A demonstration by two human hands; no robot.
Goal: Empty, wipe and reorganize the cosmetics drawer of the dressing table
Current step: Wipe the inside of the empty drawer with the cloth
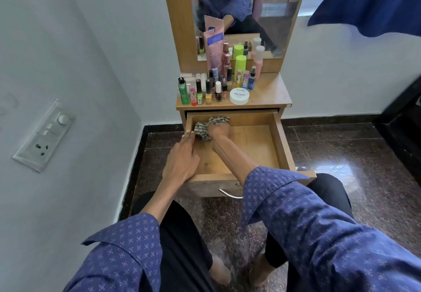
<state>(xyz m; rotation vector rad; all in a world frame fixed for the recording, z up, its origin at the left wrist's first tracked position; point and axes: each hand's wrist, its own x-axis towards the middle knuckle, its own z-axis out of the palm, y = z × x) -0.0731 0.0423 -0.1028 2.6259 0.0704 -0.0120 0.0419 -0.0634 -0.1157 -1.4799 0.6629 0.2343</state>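
The wooden drawer of the dressing table is pulled out and holds nothing but a striped cloth. My right hand grips that cloth in the drawer's far left corner. My left hand rests with straight fingers on the drawer's left wall. Many cosmetics stand on the tabletop: nail polish bottles, a green bottle, a pink tube, a white nail polish remover jar.
A mirror rises behind the tabletop. The drawer's metal handle juts toward my knees. A white wall with a switch panel stands close on the left. The dark polished floor stretches to the right.
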